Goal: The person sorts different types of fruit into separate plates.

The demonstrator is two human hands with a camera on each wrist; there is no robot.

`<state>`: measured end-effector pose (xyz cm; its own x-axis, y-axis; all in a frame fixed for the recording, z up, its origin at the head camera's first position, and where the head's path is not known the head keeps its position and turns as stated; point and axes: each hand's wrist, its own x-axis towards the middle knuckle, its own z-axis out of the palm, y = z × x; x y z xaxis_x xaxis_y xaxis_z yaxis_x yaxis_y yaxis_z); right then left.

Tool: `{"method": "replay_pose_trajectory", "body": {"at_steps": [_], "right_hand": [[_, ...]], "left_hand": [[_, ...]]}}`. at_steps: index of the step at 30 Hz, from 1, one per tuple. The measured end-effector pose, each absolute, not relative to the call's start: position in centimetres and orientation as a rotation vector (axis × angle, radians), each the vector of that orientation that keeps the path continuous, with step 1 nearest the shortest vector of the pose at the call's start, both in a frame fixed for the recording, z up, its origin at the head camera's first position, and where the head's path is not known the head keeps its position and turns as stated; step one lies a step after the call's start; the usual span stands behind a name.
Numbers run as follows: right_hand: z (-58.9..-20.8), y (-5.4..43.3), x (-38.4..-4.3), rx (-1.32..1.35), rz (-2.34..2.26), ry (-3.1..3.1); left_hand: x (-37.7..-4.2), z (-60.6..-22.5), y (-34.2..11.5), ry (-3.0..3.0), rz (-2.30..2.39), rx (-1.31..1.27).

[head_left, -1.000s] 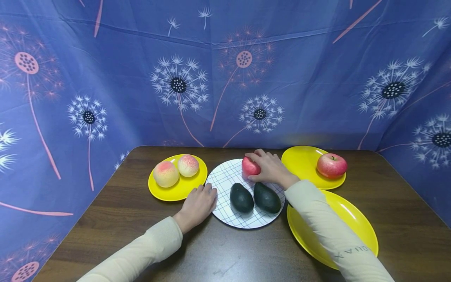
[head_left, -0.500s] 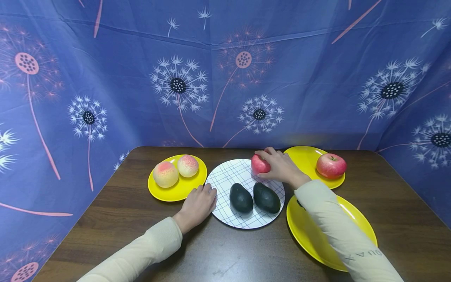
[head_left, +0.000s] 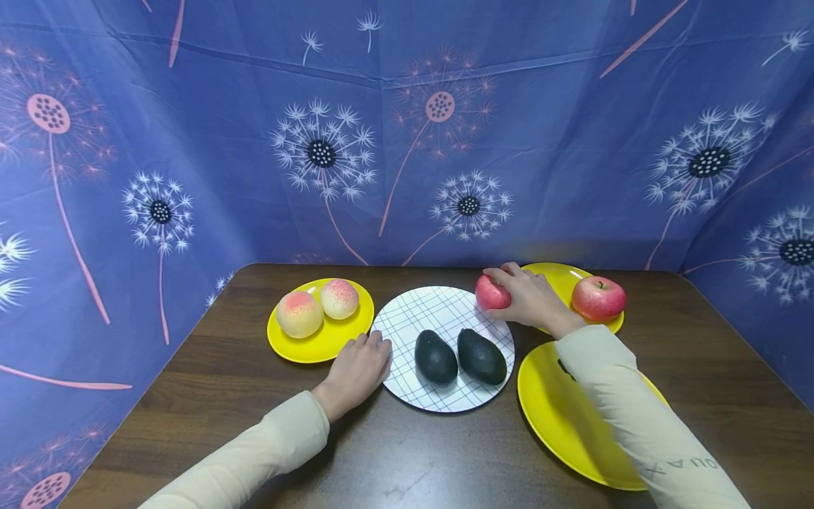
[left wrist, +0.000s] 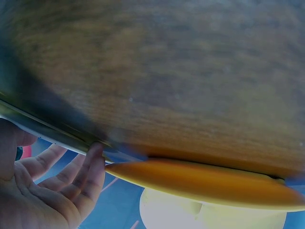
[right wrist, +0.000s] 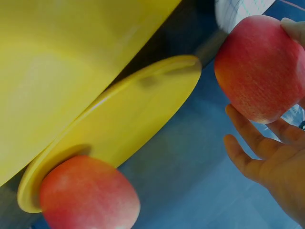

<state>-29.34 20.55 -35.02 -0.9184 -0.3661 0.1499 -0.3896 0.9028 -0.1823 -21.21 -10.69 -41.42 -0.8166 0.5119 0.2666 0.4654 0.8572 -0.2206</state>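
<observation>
In the head view my right hand (head_left: 531, 300) grips a red apple (head_left: 492, 293) over the far right rim of the white checked plate (head_left: 407, 318). The right wrist view shows this apple (right wrist: 262, 69) between thumb and fingers. Two dark green avocados, one on the left (head_left: 435, 357) and one on the right (head_left: 481, 357), lie on the checked plate. My left hand (head_left: 357, 366) rests at that plate's left edge; in the left wrist view its fingers (left wrist: 90, 186) reach the rim. Another red apple (head_left: 598, 298) sits on the far right yellow plate (head_left: 553, 272).
Two peaches, a larger (head_left: 299, 314) and a smaller (head_left: 340, 299), lie on the left yellow plate (head_left: 318, 350). A large yellow plate (head_left: 566, 424) stands at the near right, partly under my right sleeve. Behind the wooden table (head_left: 381, 466) hangs a blue dandelion-print cloth (head_left: 407, 141).
My right hand has carried the apple rightward, from over the far middle of the checked plate to its right rim. The left hand and the other fruit have stayed put.
</observation>
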Motion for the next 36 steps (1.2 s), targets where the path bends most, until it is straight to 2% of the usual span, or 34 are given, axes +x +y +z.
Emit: {"method": "replay_pose_trajectory", "body": {"at_steps": [14, 36], "right_hand": [[-34.7, 23.7, -29.3, 0.429, 0.354, -3.034], [-35.4, 26.9, -29.7, 0.339, 0.344, -3.060]], "left_hand": [[-21.2, -41.4, -10.7, -2.726, 0.204, -0.735], [-21.2, -41.4, -10.7, -2.737, 0.212, -0.733]]}}
